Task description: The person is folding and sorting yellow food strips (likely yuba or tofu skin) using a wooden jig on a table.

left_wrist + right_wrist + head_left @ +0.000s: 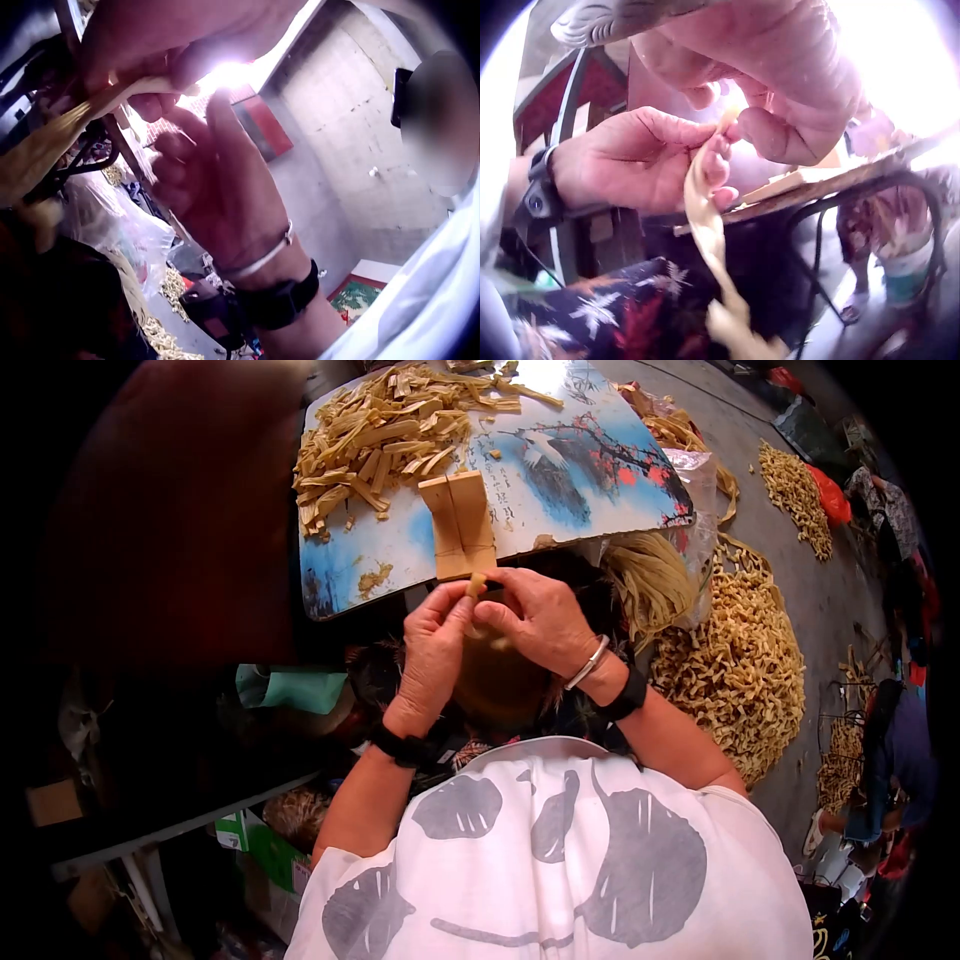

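Fingers of the left hand (430,640) are found pinching a pale yellow strip (705,217) against the thumb, its upper end held between both hands. We record the right hand (545,615) immediately to the right, its thumb and forefinger pinching the same end; we cannot tell fully how its other fingers lie. We observe the strip's long free part hanging twisted below the hands, its lower end blurred. Both hands are on the near side of a painted table (350,565), just before an angled wooden piece (460,520) with a dark line down its middle, set at the table's near edge. On the table, to the far left, we note a loose pile of dry strips (385,435). Beside the near right corner we find a bundle of straw-coloured fibres (650,585) and clear plastic (700,495); further right is a large heap of short curled pieces (735,670), with a smaller heap (795,500) on the floor to the far right, next to a red bag (832,497). We note a black band (400,746) on the left wrist, and a second black band (628,693) and a pale bracelet (588,663) on the right
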`<state>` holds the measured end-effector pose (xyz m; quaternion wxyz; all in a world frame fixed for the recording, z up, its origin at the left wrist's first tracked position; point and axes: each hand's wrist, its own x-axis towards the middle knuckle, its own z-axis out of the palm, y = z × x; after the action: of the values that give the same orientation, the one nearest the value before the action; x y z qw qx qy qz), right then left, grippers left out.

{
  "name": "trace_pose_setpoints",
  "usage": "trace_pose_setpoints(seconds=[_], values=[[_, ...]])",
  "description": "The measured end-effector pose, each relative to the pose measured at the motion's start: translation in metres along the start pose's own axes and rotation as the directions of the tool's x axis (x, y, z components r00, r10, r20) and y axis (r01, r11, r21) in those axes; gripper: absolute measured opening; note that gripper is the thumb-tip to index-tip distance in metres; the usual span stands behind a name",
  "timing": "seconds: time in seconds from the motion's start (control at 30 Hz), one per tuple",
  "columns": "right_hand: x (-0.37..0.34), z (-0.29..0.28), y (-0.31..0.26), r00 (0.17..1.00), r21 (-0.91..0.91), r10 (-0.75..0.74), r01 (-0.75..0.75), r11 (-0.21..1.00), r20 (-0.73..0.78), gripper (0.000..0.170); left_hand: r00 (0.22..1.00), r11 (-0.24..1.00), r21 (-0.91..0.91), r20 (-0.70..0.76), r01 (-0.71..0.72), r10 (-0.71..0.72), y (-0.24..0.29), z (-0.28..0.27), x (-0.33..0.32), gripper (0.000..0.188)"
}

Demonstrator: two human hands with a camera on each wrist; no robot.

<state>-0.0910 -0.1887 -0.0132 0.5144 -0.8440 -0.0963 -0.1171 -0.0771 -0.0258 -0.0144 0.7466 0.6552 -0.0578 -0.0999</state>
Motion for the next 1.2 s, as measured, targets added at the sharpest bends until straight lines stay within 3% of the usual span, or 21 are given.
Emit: trace_pose_setpoints(seconds=[0.07,0.1,0.17,0.2,0.23,0.33,0.37,0.47,0.5,0.53,0.57,0.6,0.63,0.7,0.73,0.8,0.9,1.0,1.03,1.13,1.2], values=[[-0.009,0.019,0.009,1.000,0.116,0.022,-0.020,0.993,-0.021,0.023,0.998,0.993,0.112,0.052,-0.037,0.031,-0.017,0.001,-0.013,0.016],[-0.013,0.023,0.009,0.997,0.097,-0.024,0.031,0.995,-0.067,0.020,0.990,0.947,0.289,0.068,-0.141,0.126,-0.024,-0.003,-0.017,0.020],[-0.025,0.027,0.007,0.993,0.093,-0.068,0.078,0.993,-0.099,0.016,0.971,0.966,0.102,-0.039,0.237,-0.234,-0.035,-0.009,-0.029,0.025],[-0.032,0.028,0.005,0.994,0.109,-0.065,0.075,0.991,-0.090,0.015,0.909,0.911,-0.004,-0.067,0.412,-0.412,-0.038,-0.012,-0.035,0.028],[-0.039,0.029,0.001,0.995,0.125,-0.062,0.072,0.990,-0.082,0.014,0.813,0.796,-0.192,0.019,0.575,-0.582,-0.040,-0.017,-0.040,0.032],[-0.067,0.031,-0.007,0.985,0.094,-0.158,0.151,0.984,0.074,0.008,0.678,0.470,-0.541,0.285,0.697,-0.677,-0.030,-0.010,-0.055,0.032],[-0.076,0.033,-0.008,0.982,0.172,-0.164,0.145,0.974,0.097,0.009,0.673,0.438,-0.555,0.339,0.707,-0.657,-0.055,-0.020,-0.053,0.026],[-0.089,0.036,0.003,0.971,0.307,-0.143,0.080,0.948,0.190,0.009,0.789,0.731,-0.299,0.196,0.613,-0.582,-0.073,-0.026,-0.050,0.022],[-0.089,0.034,0.003,0.992,0.169,-0.091,0.076,0.983,0.084,0.010,0.820,0.785,-0.236,0.147,0.573,-0.554,-0.071,-0.021,-0.048,0.020],[-0.085,0.023,0.000,0.990,0.116,0.054,-0.069,0.991,0.128,0.008,0.897,0.901,0.144,0.115,0.410,-0.426,-0.068,-0.020,-0.049,0.020],[-0.084,0.026,0.006,0.996,0.165,0.074,-0.083,0.983,0.058,0.009,0.948,0.846,0.503,0.144,0.178,-0.285,-0.063,-0.020,-0.050,0.020],[-0.084,0.032,0.014,0.995,0.215,0.100,-0.095,0.972,-0.012,0.010,0.960,0.629,0.773,0.230,-0.081,-0.159,-0.056,-0.018,-0.050,0.021],[-0.086,0.036,0.020,0.990,0.228,0.141,-0.132,0.965,-0.022,0.012,0.943,0.480,0.840,0.324,-0.253,-0.070,-0.056,-0.017,-0.049,0.028],[-0.088,0.045,0.033,0.976,0.254,0.214,-0.198,0.947,-0.039,0.015,0.909,0.309,0.875,0.411,-0.373,-0.066,-0.048,-0.010,-0.049,0.029],[-0.087,0.049,0.039,0.923,0.424,0.383,-0.364,0.829,0.045,0.017,0.890,0.218,0.877,0.451,-0.428,-0.070,-0.043,-0.007,-0.050,0.030],[-0.087,0.054,0.049,0.733,0.658,0.615,-0.619,0.429,0.289,0.020,0.882,0.154,0.870,0.470,-0.469,0.030,-0.035,-0.006,-0.050,0.033],[-0.082,0.058,0.060,0.619,0.632,0.609,-0.738,0.235,0.496,0.024,0.880,0.135,0.873,0.450,-0.469,0.151,-0.030,-0.003,-0.052,0.036],[-0.070,0.057,0.038,0.557,0.456,0.717,-0.812,0.365,0.418,0.026,0.892,0.175,0.883,0.397,-0.435,0.215,-0.034,-0.003,-0.057,0.038],[-0.069,0.059,0.037,0.622,0.414,0.707,-0.773,0.482,0.338,0.026,0.898,0.191,0.887,0.376,-0.420,0.228,-0.038,-0.004,-0.058,0.038],[-0.071,0.060,0.048,0.842,0.309,0.476,-0.537,0.785,0.253,0.025,0.932,0.240,0.913,0.275,-0.330,0.235,-0.043,-0.005,-0.057,0.035],[-0.074,0.055,0.045,0.847,0.343,0.413,-0.518,0.783,0.336,0.023,0.949,0.310,0.906,0.227,-0.288,0.219,-0.042,-0.006,-0.056,0.031]])
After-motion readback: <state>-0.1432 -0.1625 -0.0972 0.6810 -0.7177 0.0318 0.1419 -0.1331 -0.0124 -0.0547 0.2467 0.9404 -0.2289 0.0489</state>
